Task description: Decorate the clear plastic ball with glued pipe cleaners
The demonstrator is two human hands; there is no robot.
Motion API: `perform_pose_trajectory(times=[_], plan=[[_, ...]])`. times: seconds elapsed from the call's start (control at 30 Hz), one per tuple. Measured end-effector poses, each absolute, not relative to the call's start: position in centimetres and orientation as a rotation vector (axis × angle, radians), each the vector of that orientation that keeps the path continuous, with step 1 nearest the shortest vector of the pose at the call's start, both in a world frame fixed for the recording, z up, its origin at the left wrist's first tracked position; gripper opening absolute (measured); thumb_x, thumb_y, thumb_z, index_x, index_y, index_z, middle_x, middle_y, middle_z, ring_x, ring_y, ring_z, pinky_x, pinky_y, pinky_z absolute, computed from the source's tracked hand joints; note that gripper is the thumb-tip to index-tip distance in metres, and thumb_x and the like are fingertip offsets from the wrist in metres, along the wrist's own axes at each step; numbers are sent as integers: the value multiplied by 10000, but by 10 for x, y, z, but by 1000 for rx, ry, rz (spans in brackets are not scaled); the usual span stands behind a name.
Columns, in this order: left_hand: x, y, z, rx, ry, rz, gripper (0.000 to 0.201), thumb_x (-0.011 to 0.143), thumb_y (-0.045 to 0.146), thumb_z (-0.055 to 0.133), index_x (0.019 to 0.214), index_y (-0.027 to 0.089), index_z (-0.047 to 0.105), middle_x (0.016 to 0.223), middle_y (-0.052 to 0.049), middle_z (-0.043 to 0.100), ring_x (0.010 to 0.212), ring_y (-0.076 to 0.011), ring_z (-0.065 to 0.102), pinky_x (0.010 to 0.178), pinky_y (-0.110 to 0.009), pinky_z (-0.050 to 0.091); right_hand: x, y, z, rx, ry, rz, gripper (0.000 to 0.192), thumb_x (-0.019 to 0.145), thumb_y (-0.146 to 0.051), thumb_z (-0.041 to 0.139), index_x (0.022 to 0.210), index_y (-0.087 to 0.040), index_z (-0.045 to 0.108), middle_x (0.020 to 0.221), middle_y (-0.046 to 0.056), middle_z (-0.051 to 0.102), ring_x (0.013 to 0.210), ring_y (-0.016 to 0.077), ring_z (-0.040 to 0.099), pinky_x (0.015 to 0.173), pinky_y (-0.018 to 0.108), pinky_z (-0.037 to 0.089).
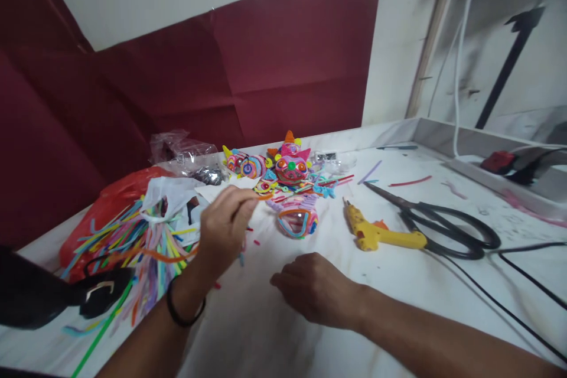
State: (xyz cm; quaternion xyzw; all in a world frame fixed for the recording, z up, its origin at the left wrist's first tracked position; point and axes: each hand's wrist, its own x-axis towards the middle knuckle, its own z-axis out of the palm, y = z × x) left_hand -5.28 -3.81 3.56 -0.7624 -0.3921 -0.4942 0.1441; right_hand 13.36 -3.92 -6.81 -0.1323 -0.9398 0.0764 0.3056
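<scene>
Glossy yellow plastic glue gun (381, 234), black-handled metal scissors (436, 223), fuzzy pipe cleaners (146, 239), crinkled clear plastic bag (183, 150), matt white table (398, 283)

place: home craft corner | signs: glue gun (376, 234), scissors (443, 225), pipe-cleaner bundle (146, 236), finished colourful figures (290, 168)

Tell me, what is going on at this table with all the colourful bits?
A person sits at a white table doing craft work. The left hand pinches an orange pipe cleaner and lifts it near a pile of colourful strips. The right hand rests curled on the table. Behind them stand small bright figures; a yellow glue gun and black scissors lie untouched to the right.
</scene>
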Motion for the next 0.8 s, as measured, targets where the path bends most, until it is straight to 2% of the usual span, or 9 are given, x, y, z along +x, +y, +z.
perform_pose_trajectory(times=[0.13, 0.2, 0.27, 0.37, 0.5, 0.8], plan=[[-37, -34, 0, -2499, -1139, -1346, 170, 953, 152, 512, 846, 187, 639, 757, 6, 659, 717, -111, 623, 669, -209, 478, 129, -37, -67, -673, -1904, 1051, 227, 897, -237, 503, 1053, -171, 655, 690, 17, 700, 575, 144, 667, 554, 252, 490], [-36, -33, -14, -2612, -1169, -1350, 175, 962, 173, 510, 841, 187, 637, 755, 0, 655, 717, -116, 623, 658, -211, 474, 127, -35, -65, -723, -1640, 1311, 228, 881, -323, 567, 1048, -181, 630, 682, -8, 675, 586, 144, 682, 543, 246, 508], [-37, -32, -23, -2691, -1205, -1365, 180, 966, 189, 509, 842, 187, 640, 739, 3, 640, 692, -115, 612, 632, -209, 461, 127, -33, -62, -719, -1497, 1430, 316, 842, -408, 650, 1066, -190, 607, 727, -10, 681, 595, 141, 685, 522, 237, 504], [-41, -32, -30, -2763, -1224, -1377, 190, 961, 204, 522, 805, 188, 630, 694, 18, 619, 638, -104, 582, 598, -204, 435, 127, -31, -60, -714, -1429, 1468, 439, 786, -525, 727, 1045, -190, 614, 685, -15, 677, 584, 135, 672, 507, 222, 488], [-44, -34, -36, -2781, -1250, -1381, 180, 954, 210, 530, 795, 191, 612, 702, 21, 643, 608, -96, 563, 579, -202, 418, 130, -30, -60, -792, -1490, 1413, 437, 767, -582, 746, 918, -178, 671, 632, 8, 687, 581, 133, 648, 527, 226, 484], [-52, -38, -37, -2784, -1388, -1252, 145, 969, 257, 502, 871, 203, 595, 747, 22, 673, 640, -111, 590, 629, -223, 441, 135, -31, -56, -747, -1647, 1223, 449, 891, -596, 598, 804, -173, 719, 638, 16, 676, 576, 130, 635, 562, 242, 523]])
